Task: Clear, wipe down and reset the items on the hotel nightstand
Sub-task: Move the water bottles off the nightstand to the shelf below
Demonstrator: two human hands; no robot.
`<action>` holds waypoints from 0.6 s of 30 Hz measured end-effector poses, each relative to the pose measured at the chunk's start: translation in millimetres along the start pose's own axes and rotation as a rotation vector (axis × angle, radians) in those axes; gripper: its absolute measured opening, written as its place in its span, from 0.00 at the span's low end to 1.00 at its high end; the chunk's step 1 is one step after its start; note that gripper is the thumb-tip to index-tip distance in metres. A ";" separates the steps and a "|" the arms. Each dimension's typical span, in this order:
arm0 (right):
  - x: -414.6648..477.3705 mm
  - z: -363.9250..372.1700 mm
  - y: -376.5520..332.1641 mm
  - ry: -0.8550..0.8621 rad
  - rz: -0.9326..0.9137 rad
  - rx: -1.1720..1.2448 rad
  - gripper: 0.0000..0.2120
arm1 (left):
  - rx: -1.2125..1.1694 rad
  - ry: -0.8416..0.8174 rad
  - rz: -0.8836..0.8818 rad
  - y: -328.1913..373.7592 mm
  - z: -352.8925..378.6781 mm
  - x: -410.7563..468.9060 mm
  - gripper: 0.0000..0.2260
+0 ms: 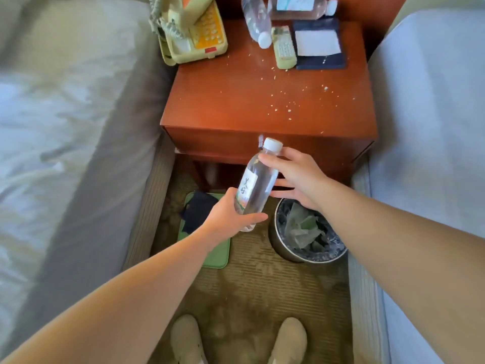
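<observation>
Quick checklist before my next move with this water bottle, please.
1. Left hand grips the clear plastic water bottle low down: ok.
2. White screw cap on: ok.
3. Right hand gripping too: not ok, only touching near the neck.
4. Bottle's fill level: cannot tell.
5. Round lined waste bin uncovered on the floor: ok.
6. Red-brown wooden nightstand wiped: not ok, pale crumbs scattered.

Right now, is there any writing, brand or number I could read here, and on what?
None can be quoted.
Label on the held water bottle: dark brush-style characters, too blurred to read.
Label on the rearmost bottle: blurred.
Telephone keypad and remote control buttons: too small.
</observation>
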State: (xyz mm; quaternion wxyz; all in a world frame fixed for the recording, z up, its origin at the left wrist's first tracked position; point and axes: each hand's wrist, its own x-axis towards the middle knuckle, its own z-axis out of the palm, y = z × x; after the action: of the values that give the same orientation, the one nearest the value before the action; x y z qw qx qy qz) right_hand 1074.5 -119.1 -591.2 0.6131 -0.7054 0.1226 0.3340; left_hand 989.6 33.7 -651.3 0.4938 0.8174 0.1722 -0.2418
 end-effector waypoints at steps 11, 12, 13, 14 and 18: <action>130.2 64.5 178.3 0.216 -0.044 0.149 0.11 | -0.028 -0.194 -0.002 -185.0 37.2 110.2 0.26; 144.9 67.7 187.8 0.234 -0.055 0.156 0.10 | -0.020 -0.189 0.016 -194.8 38.4 123.6 0.26; 162.2 72.2 198.3 0.248 -0.081 0.161 0.09 | 0.000 -0.173 0.046 -205.8 40.0 139.6 0.26; 178.5 76.9 207.7 0.252 -0.116 0.160 0.08 | 0.021 -0.152 0.078 -216.8 41.9 155.8 0.26; 234.7 92.0 229.9 0.195 -0.299 0.092 0.12 | -0.011 0.021 0.170 -244.6 44.4 213.5 0.25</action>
State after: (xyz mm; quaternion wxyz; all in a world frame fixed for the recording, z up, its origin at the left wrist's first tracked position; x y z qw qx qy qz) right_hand 1086.4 -26.6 -919.4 0.6727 -0.7160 0.0904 0.1635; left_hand 1028.2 114.0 -966.6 0.5153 0.8287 0.1089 -0.1893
